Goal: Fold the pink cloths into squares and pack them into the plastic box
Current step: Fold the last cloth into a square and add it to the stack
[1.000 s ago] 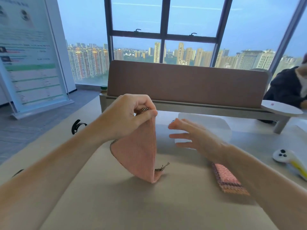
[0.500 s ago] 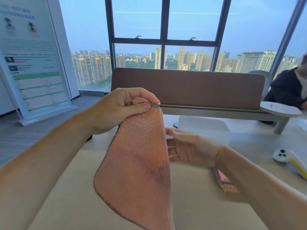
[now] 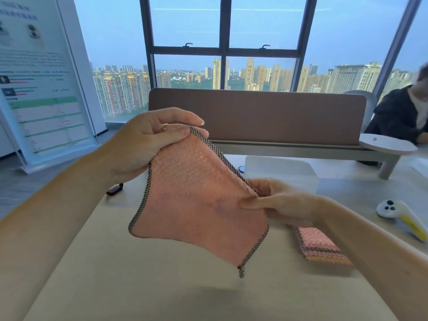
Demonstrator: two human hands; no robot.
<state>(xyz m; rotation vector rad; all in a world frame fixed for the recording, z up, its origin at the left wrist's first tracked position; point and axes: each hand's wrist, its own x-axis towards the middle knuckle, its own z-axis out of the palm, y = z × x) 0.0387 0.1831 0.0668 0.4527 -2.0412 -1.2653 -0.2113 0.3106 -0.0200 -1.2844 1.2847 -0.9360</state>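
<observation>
A pink waffle-weave cloth [image 3: 196,205] with a dark checked hem hangs spread in the air above the table. My left hand [image 3: 148,144] pinches its top corner between thumb and fingers. My right hand [image 3: 280,202] pinches the right corner of the same cloth, lower and to the right. A second pink cloth [image 3: 320,246], folded into a square, lies on the table under my right forearm. The translucent plastic box [image 3: 282,172] stands behind my right hand, partly hidden by the cloth.
The beige table [image 3: 162,293] runs to a brown divider panel [image 3: 266,114] at the back. A white and yellow controller [image 3: 403,216] lies at the right edge. A person in dark clothes [image 3: 403,114] sits at the far right. A poster stand [image 3: 41,77] stands left.
The cloth went from hanging folded at my left hand to being spread open. My right hand, open before, has taken hold of the cloth's right corner. The view tilted upward.
</observation>
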